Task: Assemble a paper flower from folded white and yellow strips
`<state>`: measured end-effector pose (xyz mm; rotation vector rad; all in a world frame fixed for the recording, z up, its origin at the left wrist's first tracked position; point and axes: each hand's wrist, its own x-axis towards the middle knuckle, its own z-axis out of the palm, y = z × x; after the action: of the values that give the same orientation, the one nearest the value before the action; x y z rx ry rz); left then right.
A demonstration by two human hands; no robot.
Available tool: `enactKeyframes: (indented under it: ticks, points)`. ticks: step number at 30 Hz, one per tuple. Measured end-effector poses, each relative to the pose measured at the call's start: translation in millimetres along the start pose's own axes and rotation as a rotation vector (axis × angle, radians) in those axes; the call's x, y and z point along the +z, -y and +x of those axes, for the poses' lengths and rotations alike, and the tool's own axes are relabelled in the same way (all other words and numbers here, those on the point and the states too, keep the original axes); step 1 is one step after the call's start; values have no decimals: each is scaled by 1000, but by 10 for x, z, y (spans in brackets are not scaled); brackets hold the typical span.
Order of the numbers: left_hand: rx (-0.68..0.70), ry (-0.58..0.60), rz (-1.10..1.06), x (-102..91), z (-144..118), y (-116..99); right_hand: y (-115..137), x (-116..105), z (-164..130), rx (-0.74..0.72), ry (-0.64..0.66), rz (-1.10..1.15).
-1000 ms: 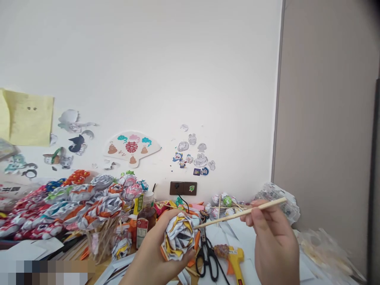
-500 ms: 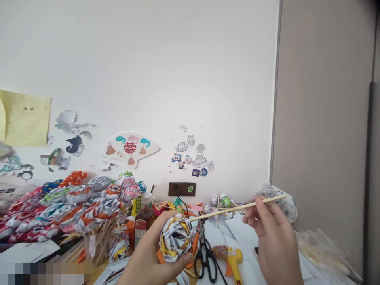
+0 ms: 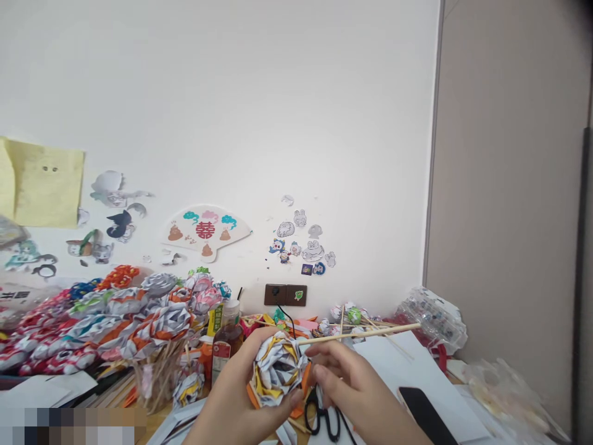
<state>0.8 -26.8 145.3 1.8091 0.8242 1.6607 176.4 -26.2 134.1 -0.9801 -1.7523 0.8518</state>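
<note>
My left hand (image 3: pixel 231 402) cups a folded paper rose (image 3: pixel 277 371), white w/ yellow and orange bits, low centre of view, just above the cluttered desk. Fingers wrapped round its left side & underside, thumb tip pressed on the lower right petals, so clamped on the rose. My right hand (image 3: pixel 356 386) sits just right of the rose, fingertips (image 3: pixel 319 361) pinched together on a thin wooden stick (image 3: pixel 359 334) close to its near end. Stick runs from the top edge of the rose up & out to the right, almost level, far tip over a crinkly plastic bag (image 3: pixel 435 315). Whether the stick end is actually inside the rose I can't tell; it touches or overlaps the top petals.

Under my right hand: black scissors (image 3: pixel 322 417), mostly hidden. Near right: dark phone (image 3: pixel 424 411) lying on white paper (image 3: pixel 407 364). Left: big heap of finished paper roses on sticks (image 3: pixel 125 315), red, orange, grey. Brown bottle (image 3: pixel 227 343) just left of my rose. Far back: dark wall socket (image 3: pixel 286 294) w/ a cable, cartoon stickers (image 3: pixel 303 244) and a fan-shaped cutout (image 3: pixel 206 230) on the white wall.
</note>
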Motion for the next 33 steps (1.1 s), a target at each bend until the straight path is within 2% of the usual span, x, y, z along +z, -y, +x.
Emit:
enactKeyframes:
  ticks: [4, 7, 9, 14, 20, 25, 28, 33]
  points:
    - [90, 41, 127, -26, 24, -4, 38, 44, 29, -69, -83, -231]
    - [165, 125, 214, -66, 52, -3, 73, 61, 27, -159, -103, -261]
    - [198, 159, 250, -89, 61, -5, 76, 77, 18, -206, -160, -284]
    - [235, 146, 348, -84, 36, 25, -31, 149, 57, -291, -283, -415]
    - [235, 121, 434, 11, -19, 212, -210, 248, 190, -382, -366, -561]
    - [211, 115, 414, 24, -37, 266, -169, 184, 195, -515, -546, -850]
    - [226, 91, 290, 0, -23, 214, -103, 106, 160, -551, -579, -807]
    - [284, 25, 242, -31, -20, 213, 4, 74, 58, -585, -431, -589]
